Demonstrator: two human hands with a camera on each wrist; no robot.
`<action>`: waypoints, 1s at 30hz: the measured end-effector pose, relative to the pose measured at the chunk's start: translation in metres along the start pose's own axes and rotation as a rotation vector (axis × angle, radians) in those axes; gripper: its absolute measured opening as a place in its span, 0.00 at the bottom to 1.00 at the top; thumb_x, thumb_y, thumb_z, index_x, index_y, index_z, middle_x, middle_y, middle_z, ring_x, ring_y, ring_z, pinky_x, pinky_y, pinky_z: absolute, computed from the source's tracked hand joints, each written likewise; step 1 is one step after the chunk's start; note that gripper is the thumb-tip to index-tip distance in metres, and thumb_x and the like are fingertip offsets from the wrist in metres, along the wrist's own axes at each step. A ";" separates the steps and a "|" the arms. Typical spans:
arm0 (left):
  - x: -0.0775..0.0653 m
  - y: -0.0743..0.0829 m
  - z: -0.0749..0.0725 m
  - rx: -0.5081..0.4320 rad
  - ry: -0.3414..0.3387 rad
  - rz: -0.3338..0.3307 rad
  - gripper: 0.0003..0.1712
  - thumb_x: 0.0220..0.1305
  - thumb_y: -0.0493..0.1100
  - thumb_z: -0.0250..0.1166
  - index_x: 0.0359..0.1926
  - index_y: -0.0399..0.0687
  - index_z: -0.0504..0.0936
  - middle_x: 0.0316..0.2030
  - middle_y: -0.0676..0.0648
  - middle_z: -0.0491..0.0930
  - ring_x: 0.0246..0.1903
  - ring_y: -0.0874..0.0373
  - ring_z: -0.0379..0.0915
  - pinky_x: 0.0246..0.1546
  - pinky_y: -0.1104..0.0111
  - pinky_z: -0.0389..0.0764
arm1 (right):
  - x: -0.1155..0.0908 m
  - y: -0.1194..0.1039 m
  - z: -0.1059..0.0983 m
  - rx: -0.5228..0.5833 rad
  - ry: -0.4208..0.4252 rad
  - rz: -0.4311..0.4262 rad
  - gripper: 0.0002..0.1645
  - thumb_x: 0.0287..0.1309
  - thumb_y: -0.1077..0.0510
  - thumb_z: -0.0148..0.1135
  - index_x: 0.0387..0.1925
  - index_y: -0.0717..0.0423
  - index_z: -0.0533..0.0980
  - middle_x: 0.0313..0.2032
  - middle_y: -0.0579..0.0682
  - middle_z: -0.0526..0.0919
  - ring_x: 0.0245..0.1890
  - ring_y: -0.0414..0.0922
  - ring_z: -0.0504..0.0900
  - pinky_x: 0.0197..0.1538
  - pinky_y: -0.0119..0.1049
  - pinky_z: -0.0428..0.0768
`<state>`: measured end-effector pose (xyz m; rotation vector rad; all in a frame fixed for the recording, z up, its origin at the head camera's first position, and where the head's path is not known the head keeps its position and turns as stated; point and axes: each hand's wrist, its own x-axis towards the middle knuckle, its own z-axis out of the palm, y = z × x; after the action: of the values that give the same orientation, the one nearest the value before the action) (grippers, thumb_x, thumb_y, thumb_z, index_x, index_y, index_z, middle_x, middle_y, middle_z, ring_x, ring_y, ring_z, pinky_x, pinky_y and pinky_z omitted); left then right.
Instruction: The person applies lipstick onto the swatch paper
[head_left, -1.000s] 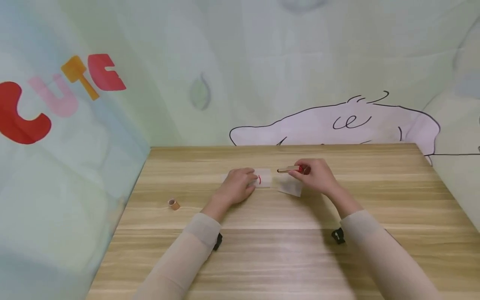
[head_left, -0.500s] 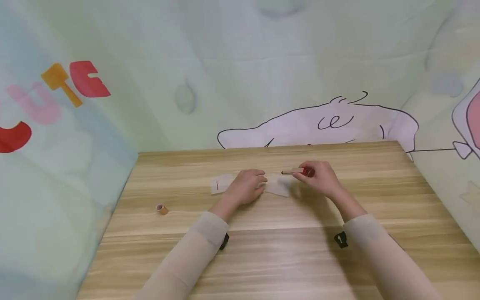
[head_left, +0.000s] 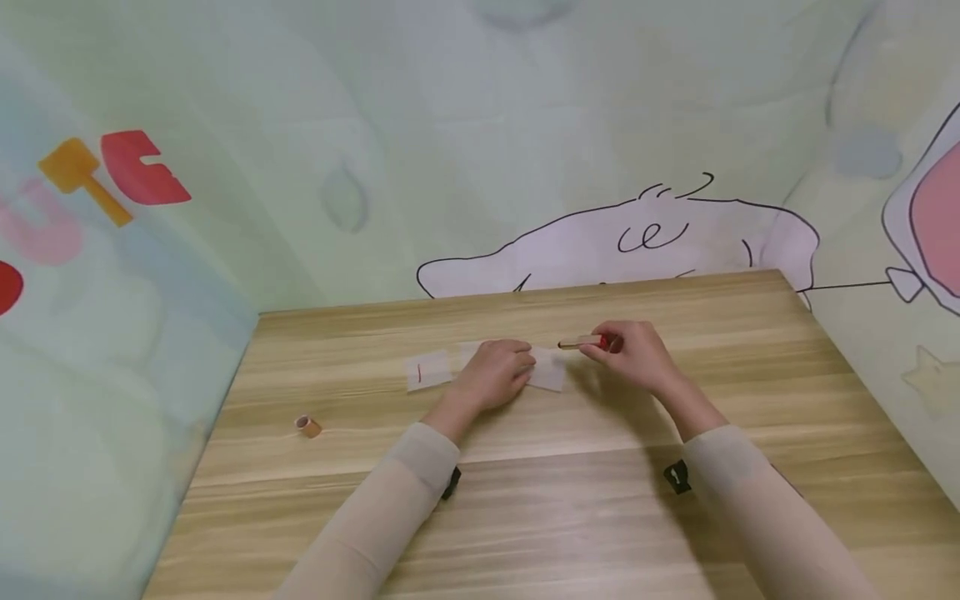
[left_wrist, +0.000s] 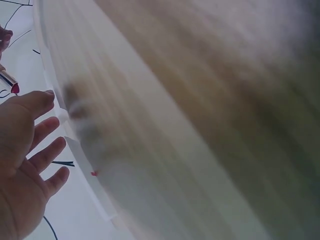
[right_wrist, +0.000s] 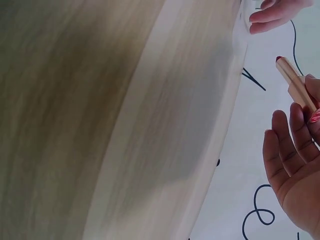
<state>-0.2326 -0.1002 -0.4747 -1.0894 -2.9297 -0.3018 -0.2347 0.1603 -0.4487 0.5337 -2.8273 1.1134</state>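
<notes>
I see room to pass over the counter (head_left: 562, 533) between the sleeves (head_left: 375, 521); farther up, the left hand (head_left: 493, 372) and the right hand (head_left: 633, 354) with its red-tipped stick (head_left: 583, 342) block me.

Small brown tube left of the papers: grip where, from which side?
Probably pinch the small brown tube across its outer wall, from above: it's short and round, and its open end faces up-left in the head view, leaving the sides exposed. Whether it stands or lies is unclear.

long beige sleeves (head_left: 371, 529) end in plain cuffs (head_left: 426, 454).
</notes>
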 end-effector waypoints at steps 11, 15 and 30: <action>0.000 -0.001 0.004 0.028 -0.049 -0.022 0.15 0.74 0.45 0.62 0.55 0.47 0.86 0.61 0.46 0.79 0.65 0.52 0.71 0.64 0.54 0.70 | 0.002 0.005 0.004 0.007 -0.004 0.007 0.14 0.59 0.52 0.74 0.35 0.61 0.85 0.25 0.47 0.83 0.27 0.44 0.80 0.33 0.38 0.79; 0.001 0.001 0.004 0.011 -0.064 -0.041 0.15 0.74 0.45 0.62 0.56 0.46 0.85 0.62 0.46 0.78 0.65 0.52 0.70 0.66 0.52 0.68 | 0.002 0.006 0.005 0.012 -0.010 0.021 0.14 0.59 0.52 0.74 0.36 0.60 0.85 0.25 0.47 0.82 0.27 0.45 0.80 0.33 0.38 0.79; 0.000 0.004 0.002 0.001 -0.106 -0.104 0.18 0.75 0.47 0.60 0.60 0.49 0.83 0.66 0.48 0.75 0.68 0.53 0.67 0.70 0.51 0.61 | 0.006 0.007 0.015 0.009 -0.051 0.036 0.16 0.60 0.50 0.73 0.38 0.60 0.85 0.26 0.48 0.81 0.29 0.46 0.80 0.34 0.39 0.78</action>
<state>-0.2295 -0.0968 -0.4760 -0.9840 -3.0861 -0.2500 -0.2414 0.1534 -0.4629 0.5216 -2.8875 1.1355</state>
